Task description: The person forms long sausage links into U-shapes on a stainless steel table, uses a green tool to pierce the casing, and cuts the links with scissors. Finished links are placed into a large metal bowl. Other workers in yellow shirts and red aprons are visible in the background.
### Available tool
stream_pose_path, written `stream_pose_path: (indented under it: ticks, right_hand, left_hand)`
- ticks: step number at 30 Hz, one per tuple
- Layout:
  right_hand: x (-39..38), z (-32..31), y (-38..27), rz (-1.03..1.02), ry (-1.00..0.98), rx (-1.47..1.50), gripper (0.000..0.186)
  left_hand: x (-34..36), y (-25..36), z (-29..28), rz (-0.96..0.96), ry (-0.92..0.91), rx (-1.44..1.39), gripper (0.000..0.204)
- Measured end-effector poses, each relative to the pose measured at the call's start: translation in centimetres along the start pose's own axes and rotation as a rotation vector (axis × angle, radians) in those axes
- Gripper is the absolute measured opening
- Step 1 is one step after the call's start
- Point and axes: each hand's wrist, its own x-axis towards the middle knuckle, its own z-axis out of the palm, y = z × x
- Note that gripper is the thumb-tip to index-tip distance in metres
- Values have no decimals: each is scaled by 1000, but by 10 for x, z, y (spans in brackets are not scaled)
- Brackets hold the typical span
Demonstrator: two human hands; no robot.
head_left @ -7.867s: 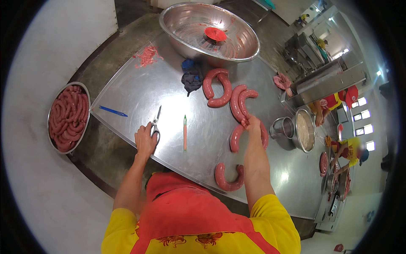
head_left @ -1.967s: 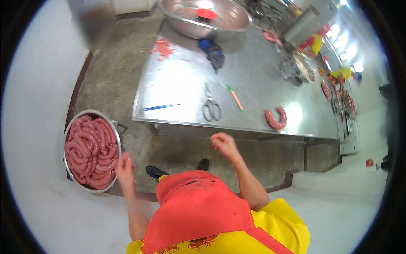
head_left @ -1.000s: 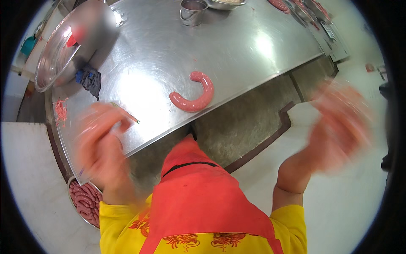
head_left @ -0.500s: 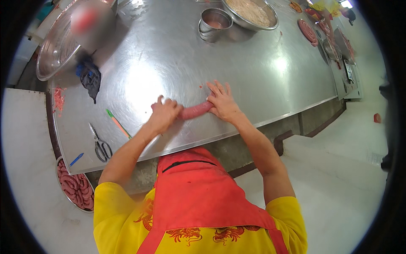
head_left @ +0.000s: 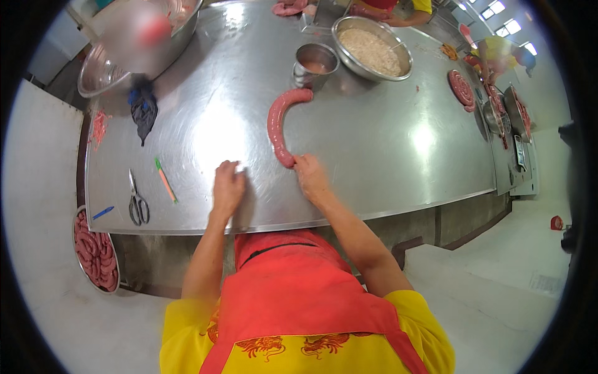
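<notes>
Sausage point(head_left: 276, 124) is laid in a curve on the metal counter point(head_left: 374, 156), far end just beside the bucket point(head_left: 314, 67) (contact unclear). Near end is pinched in R hand point(head_left: 311, 177) grip; L hand point(head_left: 229, 190) is held nearby w/ fingers curled, its grip's contents can't be told. If pinched too hard, casing could be split; if sausage is pushed fwd, bucket could be knocked.
</notes>
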Motion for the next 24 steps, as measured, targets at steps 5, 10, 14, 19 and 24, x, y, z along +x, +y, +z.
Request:
stream_pose_path:
  ticks: [5,10,14,19,24]
  right_hand:
    - [7,-3,-18,-128,135,103,55]
    - [30,13,-15,96,100,177,43]
    - [38,19,9,133,127,327,28]
    - [38,10,22,497,-76,773,21]
    - [39,2,19,615,-128,905,23]
  left_hand:
    - [14,-41,-33,-160,177,83,41]
    - [35,29,30,-290,-63,-246,45]
    - [71,89,86,-341,-133,28,47]
    - [95,99,107,-274,-281,226,46]
    - [92,91,111,-171,-217,220,30]
